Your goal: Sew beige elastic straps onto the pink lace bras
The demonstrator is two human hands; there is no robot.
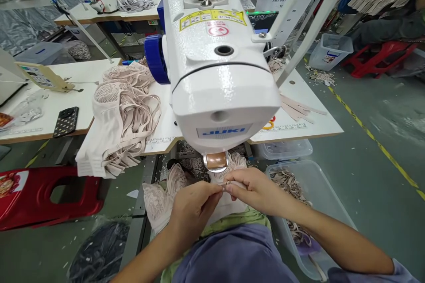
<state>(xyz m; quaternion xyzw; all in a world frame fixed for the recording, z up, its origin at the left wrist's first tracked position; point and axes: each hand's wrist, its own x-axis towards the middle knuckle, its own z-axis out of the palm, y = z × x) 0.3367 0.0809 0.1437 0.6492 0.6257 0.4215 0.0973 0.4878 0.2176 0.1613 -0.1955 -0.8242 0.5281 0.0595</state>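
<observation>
In front of the white JUKI sewing machine (pixel 226 110), my hands meet just below its head. My left hand (pixel 194 205) is closed, thumb and forefinger pinching one end of a narrow beige strap (pixel 224 184). My right hand (pixel 254 189) is closed as well, its fingertips pinching the strap close beside the left ones. Most of the strap is hidden by my fingers. Under and beside both hands hangs a pale beige lace bra (pixel 159 203), spread over my lap. Its upper part runs up beneath the machine's head.
A pile of beige bras (pixel 121 115) overhangs the table edge at left. Loose fabric strips (pixel 297 108) lie on the right tabletop. A clear plastic bin (pixel 323 185) of straps stands below right. A phone (pixel 66 121) and a red stool (pixel 79 212) are at left.
</observation>
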